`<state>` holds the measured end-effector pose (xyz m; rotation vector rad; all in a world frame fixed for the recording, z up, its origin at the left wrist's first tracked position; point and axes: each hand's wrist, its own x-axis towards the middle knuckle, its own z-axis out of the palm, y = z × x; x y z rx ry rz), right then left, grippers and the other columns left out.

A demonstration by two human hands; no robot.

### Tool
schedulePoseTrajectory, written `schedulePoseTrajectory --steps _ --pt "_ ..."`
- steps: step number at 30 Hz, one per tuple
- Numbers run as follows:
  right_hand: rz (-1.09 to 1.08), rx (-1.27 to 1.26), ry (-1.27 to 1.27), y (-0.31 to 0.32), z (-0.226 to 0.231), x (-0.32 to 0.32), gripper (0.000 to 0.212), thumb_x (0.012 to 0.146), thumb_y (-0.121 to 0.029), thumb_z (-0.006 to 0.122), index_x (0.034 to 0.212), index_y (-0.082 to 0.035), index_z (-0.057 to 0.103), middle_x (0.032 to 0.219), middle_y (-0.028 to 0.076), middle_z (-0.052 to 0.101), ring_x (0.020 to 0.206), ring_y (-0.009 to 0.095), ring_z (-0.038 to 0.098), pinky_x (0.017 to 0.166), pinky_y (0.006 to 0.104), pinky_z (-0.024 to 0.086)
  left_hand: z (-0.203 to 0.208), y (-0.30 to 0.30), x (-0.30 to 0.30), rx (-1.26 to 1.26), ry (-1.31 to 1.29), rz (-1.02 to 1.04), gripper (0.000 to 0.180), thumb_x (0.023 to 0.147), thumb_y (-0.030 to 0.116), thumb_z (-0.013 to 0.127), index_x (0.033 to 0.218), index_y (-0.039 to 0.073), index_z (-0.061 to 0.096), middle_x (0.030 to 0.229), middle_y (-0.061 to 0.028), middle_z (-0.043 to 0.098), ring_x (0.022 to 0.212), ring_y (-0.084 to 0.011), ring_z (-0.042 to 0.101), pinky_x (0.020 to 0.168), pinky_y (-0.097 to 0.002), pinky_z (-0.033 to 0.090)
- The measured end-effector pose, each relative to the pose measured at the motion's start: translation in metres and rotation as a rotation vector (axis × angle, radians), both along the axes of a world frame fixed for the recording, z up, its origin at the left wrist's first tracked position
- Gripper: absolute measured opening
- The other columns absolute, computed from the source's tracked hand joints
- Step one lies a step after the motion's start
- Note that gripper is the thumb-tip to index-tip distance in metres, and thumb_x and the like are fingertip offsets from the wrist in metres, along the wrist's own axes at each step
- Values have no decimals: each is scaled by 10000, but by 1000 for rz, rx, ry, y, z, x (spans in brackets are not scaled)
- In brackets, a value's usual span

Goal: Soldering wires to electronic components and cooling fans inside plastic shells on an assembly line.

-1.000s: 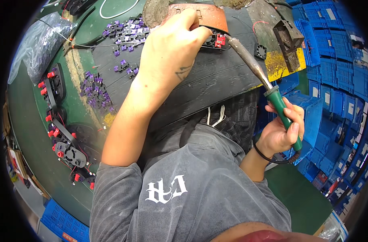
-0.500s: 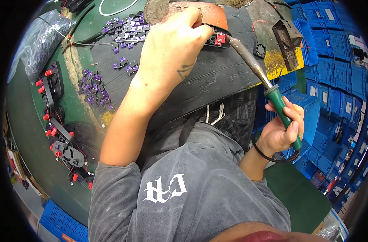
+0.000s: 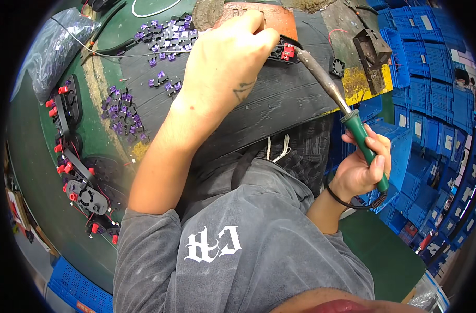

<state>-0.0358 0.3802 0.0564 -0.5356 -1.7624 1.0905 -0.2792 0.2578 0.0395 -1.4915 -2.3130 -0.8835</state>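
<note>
My right hand [image 3: 362,164] grips a soldering iron [image 3: 364,135] by its green handle. The iron's metal shaft slants up and left to a red part [image 3: 288,52] on a small black piece with a fan [image 3: 277,51]. Over the left end of that piece is my left hand [image 3: 225,62], back upward and fingers curled closed. A thin grey solder wire [image 3: 144,53] runs in from the left and passes into this hand. The fingertips are hidden, as is the point where the wire ends. Behind the piece lies an orange-brown block [image 3: 272,21].
Small black and purple switches [image 3: 167,39] lie in piles on the dark board [image 3: 279,99]. Black housings with red parts [image 3: 86,198] line the left. A loose fan [image 3: 336,66] and a metal stand [image 3: 372,52] are at right. Blue crates [image 3: 431,94] stack beyond; a plastic bag [image 3: 58,47] sits far left.
The whole view has shifted slightly. Both hands keep nearly the same pose, with the iron's tip still at the red part.
</note>
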Motion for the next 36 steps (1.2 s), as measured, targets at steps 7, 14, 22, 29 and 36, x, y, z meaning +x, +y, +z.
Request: schedulePoseTrajectory --steps 7,14,22,29,36 --pt "2 0 11 1 4 1 409 946 -279 421 900 85 602 975 243 609 710 370 677 584 404 614 2 0 0 -7 9 -10 140 778 24 643 896 92 673 856 -50 601 794 -263 645 671 -371 526" --pt "-2 -9 15 1 4 2 406 938 -285 429 901 76 611 976 235 612 718 369 678 589 404 615 1 0 1 -17 23 -4 136 775 30 649 889 97 679 855 -47 606 799 -259 647 686 -367 528" --pt "3 -12 40 3 10 14 402 929 -293 436 906 63 622 984 224 614 731 363 678 595 397 610 2 2 6 7 14 -29 163 774 34 651 907 109 707 862 -45 617 784 -272 643 694 -381 527" --pt "-62 2 44 -4 10 3 410 900 -276 438 825 86 615 926 225 599 597 352 662 530 395 608 -7 4 7 10 20 -43 155 776 36 647 909 91 707 861 -42 618 775 -269 641 687 -377 514" --pt "-53 -9 43 -5 9 1 406 895 -272 443 825 85 623 930 228 600 605 352 665 527 396 612 -7 5 7 2 -13 -48 160 780 37 644 920 85 707 864 -44 618 781 -264 641 732 -390 497"
